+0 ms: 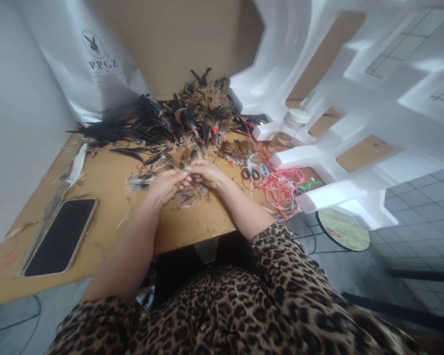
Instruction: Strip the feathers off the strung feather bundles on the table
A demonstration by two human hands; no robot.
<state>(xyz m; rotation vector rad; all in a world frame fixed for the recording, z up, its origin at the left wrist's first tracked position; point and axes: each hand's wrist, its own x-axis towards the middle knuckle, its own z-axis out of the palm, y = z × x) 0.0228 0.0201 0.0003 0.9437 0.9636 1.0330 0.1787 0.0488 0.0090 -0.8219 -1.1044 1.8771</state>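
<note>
Both my hands meet over the middle of the wooden table (107, 172). My left hand (169, 184) is closed, thumb and fingertips pinched together. Its fingertips touch those of my right hand (204, 173), which is closed in a pinch too. Brown feathers (185, 157) rise just beyond the fingertips; which hand grips them, or whether a thread lies between them, is too small to tell. Loose feather bits (185, 198) lie beneath the hands. Behind them spreads a large pile of black feathers (153, 121) and brown feather bunches (210, 101).
Right of my hands are scissors (250, 174), tangled pink string (283, 190) and a lidded jar (295, 121). White foam pieces (333, 192) overhang the right edge. A phone (61, 236) lies at left; a white bag (107, 74) stands behind.
</note>
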